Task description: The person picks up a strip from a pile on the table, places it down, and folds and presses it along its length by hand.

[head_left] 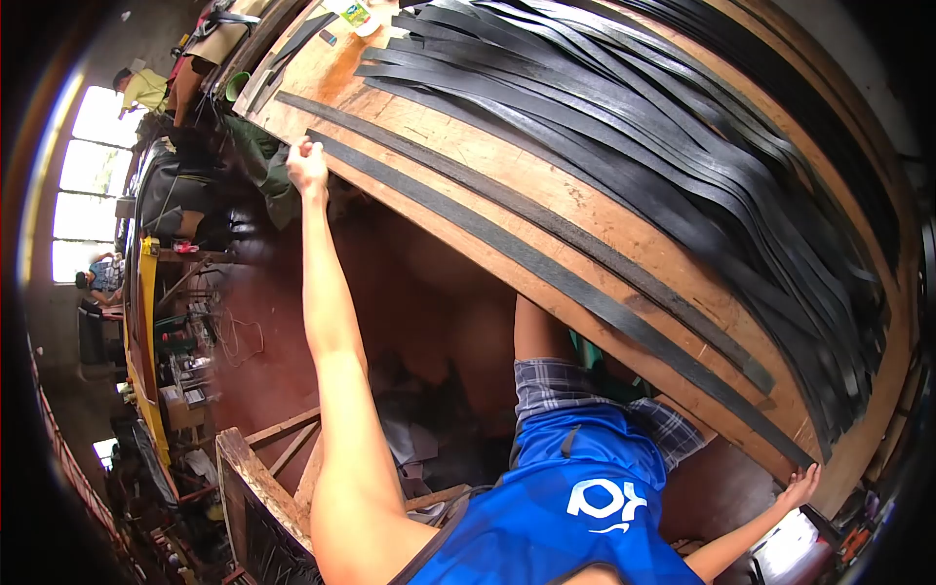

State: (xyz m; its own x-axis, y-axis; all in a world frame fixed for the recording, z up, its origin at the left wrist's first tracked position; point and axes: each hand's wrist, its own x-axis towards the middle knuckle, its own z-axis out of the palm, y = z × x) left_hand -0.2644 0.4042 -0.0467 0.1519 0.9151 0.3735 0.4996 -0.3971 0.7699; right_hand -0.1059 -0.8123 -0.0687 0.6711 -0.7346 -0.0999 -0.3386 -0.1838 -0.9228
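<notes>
A long, flat black strip (561,291) lies along the near edge of the wooden table (468,185), stretched between my two hands. At its far left end my left hand (308,170) is closed, the fingers curled against the strip's tip at the table edge. My right hand (801,486) is at the other end, near the table's right corner, its fingers bent around the strip's tip. A second dark strip (526,216), with a rougher surface, runs roughly parallel just beyond the first, and neither hand touches it.
A thick heap of glossy black strips (624,146) covers the far side of the table. A white bottle (358,18) with a green and yellow label stands at the back. A wooden frame (258,487) is at lower left. Other people (146,90) are by the windows.
</notes>
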